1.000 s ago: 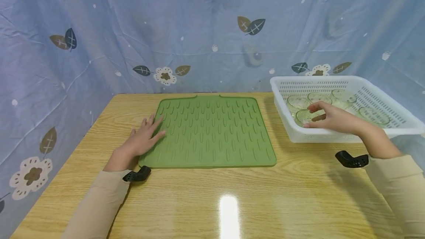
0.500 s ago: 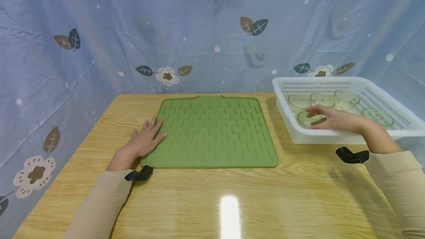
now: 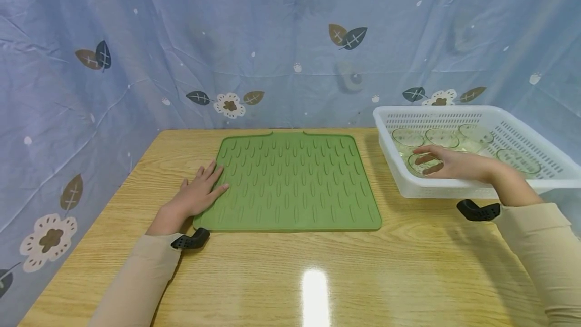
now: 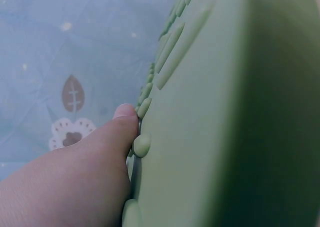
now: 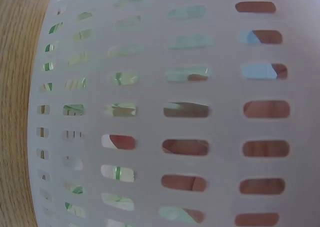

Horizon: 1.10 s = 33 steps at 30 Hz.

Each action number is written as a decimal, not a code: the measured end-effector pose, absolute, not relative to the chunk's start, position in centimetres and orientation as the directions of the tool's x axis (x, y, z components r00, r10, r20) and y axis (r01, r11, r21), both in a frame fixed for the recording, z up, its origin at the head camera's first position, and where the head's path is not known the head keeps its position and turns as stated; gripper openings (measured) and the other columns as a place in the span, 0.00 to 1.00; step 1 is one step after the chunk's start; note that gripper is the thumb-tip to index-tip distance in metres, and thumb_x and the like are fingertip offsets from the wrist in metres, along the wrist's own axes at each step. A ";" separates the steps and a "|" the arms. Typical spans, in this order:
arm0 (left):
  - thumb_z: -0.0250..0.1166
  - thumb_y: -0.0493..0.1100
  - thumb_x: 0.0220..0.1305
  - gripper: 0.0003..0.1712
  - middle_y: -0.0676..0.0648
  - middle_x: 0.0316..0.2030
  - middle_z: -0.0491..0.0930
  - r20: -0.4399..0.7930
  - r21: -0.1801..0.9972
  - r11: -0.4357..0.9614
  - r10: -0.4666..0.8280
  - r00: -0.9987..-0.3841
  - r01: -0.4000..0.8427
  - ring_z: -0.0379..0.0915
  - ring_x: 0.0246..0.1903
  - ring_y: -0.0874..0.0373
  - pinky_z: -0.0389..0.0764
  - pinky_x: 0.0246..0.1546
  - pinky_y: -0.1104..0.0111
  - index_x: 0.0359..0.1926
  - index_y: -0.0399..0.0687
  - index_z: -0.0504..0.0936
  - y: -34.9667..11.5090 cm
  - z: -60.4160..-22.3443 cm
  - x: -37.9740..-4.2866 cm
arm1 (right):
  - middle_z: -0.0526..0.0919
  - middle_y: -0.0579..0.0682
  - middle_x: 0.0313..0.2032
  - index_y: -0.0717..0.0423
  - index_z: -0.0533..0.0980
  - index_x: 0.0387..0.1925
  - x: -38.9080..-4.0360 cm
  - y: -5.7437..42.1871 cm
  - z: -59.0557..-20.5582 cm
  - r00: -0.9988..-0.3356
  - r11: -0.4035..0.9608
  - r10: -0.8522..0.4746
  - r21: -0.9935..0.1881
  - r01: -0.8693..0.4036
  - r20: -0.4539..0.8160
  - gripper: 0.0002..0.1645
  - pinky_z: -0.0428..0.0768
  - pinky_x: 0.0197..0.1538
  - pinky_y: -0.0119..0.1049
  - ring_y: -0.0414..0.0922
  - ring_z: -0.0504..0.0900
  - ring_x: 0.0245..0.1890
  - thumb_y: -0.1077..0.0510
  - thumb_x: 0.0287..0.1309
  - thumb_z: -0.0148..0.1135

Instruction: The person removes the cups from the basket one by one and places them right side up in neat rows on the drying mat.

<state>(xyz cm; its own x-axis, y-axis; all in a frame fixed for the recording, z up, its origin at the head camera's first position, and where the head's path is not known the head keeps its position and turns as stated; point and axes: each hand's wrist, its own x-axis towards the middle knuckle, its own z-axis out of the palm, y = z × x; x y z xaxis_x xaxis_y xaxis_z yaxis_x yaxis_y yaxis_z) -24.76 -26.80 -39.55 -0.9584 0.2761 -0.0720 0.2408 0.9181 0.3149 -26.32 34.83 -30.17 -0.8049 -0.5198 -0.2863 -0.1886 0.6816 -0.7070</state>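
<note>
In the head view my left hand (image 3: 195, 196) lies flat with spread fingers on the left edge of a green ridged mat (image 3: 295, 180). The left wrist view shows its thumb (image 4: 122, 119) against the mat's raised ridges. At the right, my right hand (image 3: 458, 165) reaches over the near wall of a white plastic basket (image 3: 454, 188). Its thumb and fingers curve about the rim of the near-left drinking glass (image 3: 412, 168). Through the slots in the right wrist view, parts of the fingers (image 5: 186, 147) show behind the basket wall; the glass's lower part is hidden.
Several more clear glasses stand in the basket, among them a far-left glass (image 3: 408, 144) and a right-hand glass (image 3: 518, 168). Both rest on a wooden table (image 3: 254, 276), basket and mat apart. A blue patterned cloth (image 3: 281, 39) hangs behind and at the sides.
My right hand has sunk slightly at the near-left glass, and its fingers have shifted about the rim. The left hand has settled flatter on the mat. The view has shifted slightly.
</note>
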 end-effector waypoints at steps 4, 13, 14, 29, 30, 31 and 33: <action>0.43 0.65 0.81 0.45 0.34 0.81 0.34 -0.071 0.318 0.917 0.277 -0.958 0.241 0.28 0.77 0.29 0.33 0.65 0.24 0.83 0.44 0.45 -26.8 -39.5 -24.7 | 0.57 0.77 0.70 0.67 0.46 0.77 -26.4 34.7 -30.2 -0.807 0.684 -0.510 -0.709 -0.169 -0.299 0.47 0.80 0.55 0.44 0.75 0.65 0.67 0.59 0.72 0.63; 0.43 0.65 0.81 0.44 0.35 0.81 0.35 -0.066 0.322 0.915 0.276 -0.959 0.242 0.28 0.77 0.29 0.34 0.65 0.24 0.83 0.44 0.45 -26.7 -39.6 -24.7 | 0.60 0.78 0.67 0.71 0.47 0.74 -26.7 34.3 -30.2 -0.823 0.686 -0.496 -0.706 -0.175 -0.278 0.43 0.82 0.53 0.38 0.75 0.66 0.66 0.62 0.72 0.61; 0.43 0.65 0.81 0.44 0.35 0.81 0.35 -0.064 0.324 0.914 0.277 -0.959 0.243 0.28 0.77 0.29 0.34 0.65 0.24 0.83 0.43 0.45 -26.7 -39.5 -24.7 | 0.61 0.78 0.67 0.72 0.47 0.73 -26.7 34.3 -30.3 -0.826 0.682 -0.494 -0.710 -0.175 -0.271 0.42 0.82 0.53 0.36 0.75 0.67 0.66 0.63 0.72 0.61; 0.44 0.64 0.81 0.44 0.35 0.81 0.35 -0.068 0.327 0.913 0.280 -0.958 0.244 0.28 0.77 0.29 0.34 0.64 0.24 0.83 0.44 0.45 -26.6 -39.2 -24.6 | 0.65 0.75 0.65 0.72 0.51 0.71 -26.5 34.6 -30.7 -0.847 0.681 -0.487 -0.700 -0.215 -0.213 0.40 0.80 0.52 0.31 0.75 0.69 0.64 0.65 0.69 0.63; 0.43 0.65 0.81 0.44 0.35 0.81 0.35 -0.069 0.326 0.913 0.280 -0.957 0.244 0.28 0.77 0.29 0.33 0.64 0.24 0.83 0.44 0.45 -26.6 -39.3 -24.6 | 0.65 0.75 0.66 0.71 0.51 0.71 -26.5 34.7 -30.8 -0.846 0.678 -0.491 -0.701 -0.221 -0.208 0.39 0.80 0.51 0.31 0.75 0.69 0.64 0.65 0.69 0.63; 0.43 0.65 0.81 0.44 0.35 0.81 0.35 -0.068 0.325 0.914 0.280 -0.958 0.244 0.28 0.77 0.29 0.33 0.64 0.24 0.83 0.44 0.45 -26.7 -39.3 -24.6 | 0.65 0.75 0.66 0.72 0.51 0.71 -26.6 34.7 -30.8 -0.844 0.671 -0.497 -0.706 -0.225 -0.203 0.39 0.80 0.51 0.31 0.75 0.69 0.64 0.66 0.70 0.62; 0.43 0.65 0.81 0.44 0.36 0.81 0.35 -0.066 0.324 0.914 0.278 -0.958 0.243 0.28 0.77 0.29 0.33 0.64 0.24 0.83 0.45 0.45 -26.7 -39.5 -24.6 | 0.64 0.76 0.66 0.72 0.51 0.71 -26.6 34.7 -30.8 -0.840 0.660 -0.507 -0.714 -0.234 -0.193 0.38 0.80 0.52 0.30 0.75 0.68 0.64 0.67 0.70 0.61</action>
